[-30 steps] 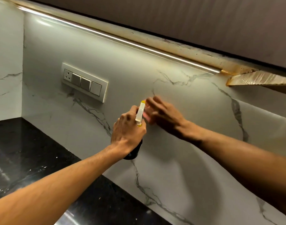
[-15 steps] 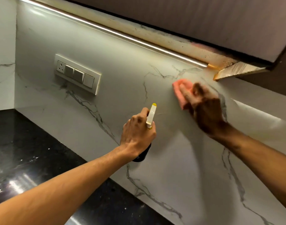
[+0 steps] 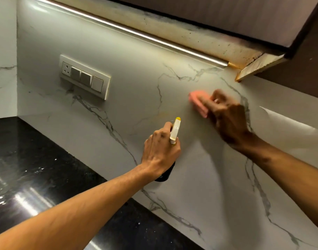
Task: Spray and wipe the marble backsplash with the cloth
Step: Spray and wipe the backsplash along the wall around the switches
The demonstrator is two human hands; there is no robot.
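Pressing the soft, limp cloth (image 3: 197, 102) to the backsplash (image 3: 136, 114) right of the switches (image 3: 85, 77), the right hand (image 3: 226, 120) is too blurred to tell its finger grip; flat fingers should suit it. The left hand (image 3: 160, 154) clamps the spray bottle (image 3: 175, 130).

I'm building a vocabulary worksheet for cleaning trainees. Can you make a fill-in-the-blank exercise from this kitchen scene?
1. The right hand presses a ____ cloth against the marble backsplash.
2. The left hand grips the spray bottle, whose nozzle tip is ____.
3. The switch plate sits on the backsplash to the ____ of both hands.
4. The countertop is ____ in colour.

Missing words: pink; yellow; left; black.
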